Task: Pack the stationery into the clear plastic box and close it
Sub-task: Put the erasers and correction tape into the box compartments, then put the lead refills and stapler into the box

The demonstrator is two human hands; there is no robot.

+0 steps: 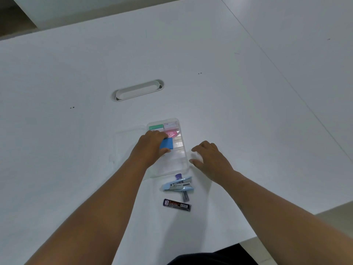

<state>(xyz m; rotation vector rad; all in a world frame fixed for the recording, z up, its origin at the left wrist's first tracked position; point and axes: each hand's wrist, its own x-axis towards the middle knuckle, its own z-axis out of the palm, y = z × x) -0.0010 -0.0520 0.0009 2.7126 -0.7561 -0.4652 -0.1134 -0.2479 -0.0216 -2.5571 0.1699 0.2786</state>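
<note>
1. White desk all round, with the clear plastic box lying open at its middle, lid flat to the left.
2. Your left hand pinches a blue block over the box; seat it flat in a compartment so the lid can shut.
3. Your right hand hovers spread beside the box's right wall, holding nothing.
4. Waiting just below the box: a stapler and a dark lead case. Nothing blocks them.
</note>
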